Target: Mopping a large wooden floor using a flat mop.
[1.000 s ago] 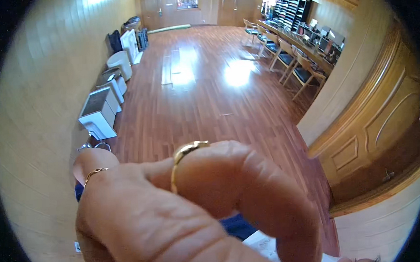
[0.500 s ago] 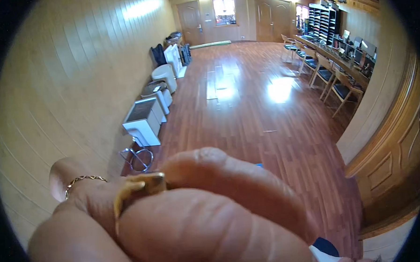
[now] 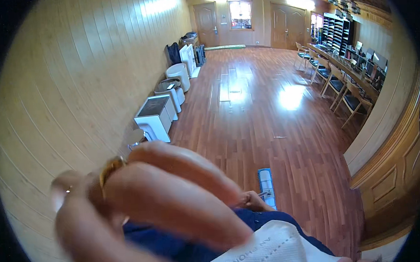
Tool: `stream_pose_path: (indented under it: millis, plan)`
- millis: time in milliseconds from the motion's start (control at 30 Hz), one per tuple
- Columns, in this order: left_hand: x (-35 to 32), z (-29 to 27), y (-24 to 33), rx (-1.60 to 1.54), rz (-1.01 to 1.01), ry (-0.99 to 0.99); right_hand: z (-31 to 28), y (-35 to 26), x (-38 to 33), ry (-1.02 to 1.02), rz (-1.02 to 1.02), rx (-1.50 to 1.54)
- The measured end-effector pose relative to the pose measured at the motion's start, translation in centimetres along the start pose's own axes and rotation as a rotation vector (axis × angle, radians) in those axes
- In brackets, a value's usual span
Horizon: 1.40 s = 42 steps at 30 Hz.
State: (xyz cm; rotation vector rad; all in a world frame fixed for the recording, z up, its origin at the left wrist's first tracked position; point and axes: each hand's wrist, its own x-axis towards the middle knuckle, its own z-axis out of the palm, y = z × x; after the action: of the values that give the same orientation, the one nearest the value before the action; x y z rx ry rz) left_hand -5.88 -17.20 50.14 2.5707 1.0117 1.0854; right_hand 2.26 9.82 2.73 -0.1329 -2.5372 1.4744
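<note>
Gold ring (image 3: 109, 167) is seen on the blurred left hand (image 3: 147, 204) raised close to the lens, grip state unreadable, while the right hand (image 3: 253, 201) is closed on the handle of a flat mop (image 3: 267, 187) lying on wooden floor (image 3: 265, 110)

I am seeing two gold rings (image 3: 109, 167) on my left hand (image 3: 148, 208), one flat mop (image 3: 267, 187), three wooden doors (image 3: 207, 18) and four chairs (image 3: 351, 101)
</note>
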Motion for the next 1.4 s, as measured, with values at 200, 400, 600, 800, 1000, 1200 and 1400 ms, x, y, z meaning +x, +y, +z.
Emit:
stream_pose_path:
  millis: [200, 400, 600, 800, 1000, 1200, 1400]
  plan:
    - [-10.8, 1.7, -3.0, 0.261, -0.548, -0.109, 1.0, -0.5, 1.0, 0.01, -0.005, 0.012]
    - [-22.6, 13.6, -4.8, -0.049, -0.53, 0.948, 0.0, -1.3, 0.9, -0.03, 0.004, 0.071]
    - [-17.3, 12.3, -8.6, -0.001, -0.582, 0.604, 0.8, -0.7, 3.7, -0.079, -0.015, -0.043]
    - [-18.3, 15.7, -11.2, -0.12, -0.576, 0.839, 2.1, 3.9, 3.8, -0.133, 0.028, -0.188]
    - [-16.3, 16.4, -16.0, 0.08, -0.178, 0.966, 2.1, 7.2, 3.3, -0.02, 0.082, -0.135]
    - [-15.0, 18.1, -19.1, 0.074, -0.069, 1.13, 2.7, 8.2, 2.3, 0.132, 0.071, -0.272]
    - [-14.4, 17.3, -19.3, 0.127, -0.004, 0.952, 1.7, 7.7, 1.6, 0.156, 0.078, -0.34]
